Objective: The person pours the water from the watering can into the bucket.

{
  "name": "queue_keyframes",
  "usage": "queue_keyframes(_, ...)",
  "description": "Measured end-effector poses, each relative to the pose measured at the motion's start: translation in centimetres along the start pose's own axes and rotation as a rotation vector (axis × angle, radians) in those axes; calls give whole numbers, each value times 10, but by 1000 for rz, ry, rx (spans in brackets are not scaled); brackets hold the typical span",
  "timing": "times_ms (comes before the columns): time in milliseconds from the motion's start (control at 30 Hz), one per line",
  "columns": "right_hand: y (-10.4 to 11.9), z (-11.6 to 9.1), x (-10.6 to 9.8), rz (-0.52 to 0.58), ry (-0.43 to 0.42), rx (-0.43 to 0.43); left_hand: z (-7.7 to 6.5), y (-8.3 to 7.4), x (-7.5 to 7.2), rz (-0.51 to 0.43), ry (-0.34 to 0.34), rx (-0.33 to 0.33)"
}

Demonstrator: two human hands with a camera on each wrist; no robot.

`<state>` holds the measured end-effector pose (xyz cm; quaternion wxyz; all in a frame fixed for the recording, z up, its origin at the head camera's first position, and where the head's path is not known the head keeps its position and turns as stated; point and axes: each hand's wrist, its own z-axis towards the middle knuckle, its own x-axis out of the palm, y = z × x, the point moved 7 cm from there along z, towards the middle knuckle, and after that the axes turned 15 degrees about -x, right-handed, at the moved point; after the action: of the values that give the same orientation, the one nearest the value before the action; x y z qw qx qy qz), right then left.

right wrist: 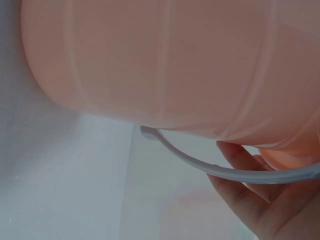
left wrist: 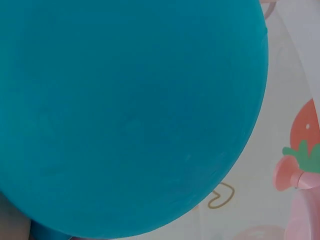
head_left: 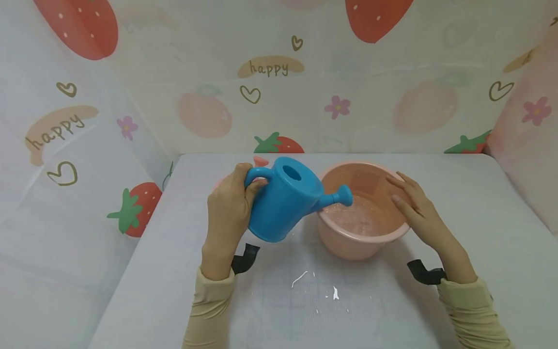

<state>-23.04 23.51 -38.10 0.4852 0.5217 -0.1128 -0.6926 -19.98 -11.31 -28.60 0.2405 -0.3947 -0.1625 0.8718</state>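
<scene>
My left hand (head_left: 228,206) grips the loop handle of a blue watering can (head_left: 285,201), which is tilted to the right. Its spout reaches over the rim of a pink bucket (head_left: 348,247), whose bottom holds clear water (head_left: 355,215). At the bucket's right side, my right hand (head_left: 416,208) holds the rim with fingers over the edge. A grey bucket handle (right wrist: 225,172) crosses in front of that hand in the right wrist view. The can's blue base (left wrist: 130,120) fills most of the left wrist view.
Behind the blue can stands a pink watering can (left wrist: 305,215), mostly hidden in the head view. Drops and small puddles of water (head_left: 335,293) lie on the white tabletop (head_left: 279,315) in front. A strawberry-patterned sheet (head_left: 362,72) hangs behind and at both sides.
</scene>
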Motion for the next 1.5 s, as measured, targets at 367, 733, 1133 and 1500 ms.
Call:
queue_keyframes(367,1,1,0,4,-4,-11,0,4,3,-116,56,-68)
queue_keyframes(733,2,1,0,1,-7,-12,0,5,8,-351,29,-116)
queue_keyframes(1133,2,1,0,1,-7,-11,-2,5,11,-399,24,-120)
queue_keyframes(1500,0,1,1,-3,-6,-3,-2,7,13,-400,29,-117)
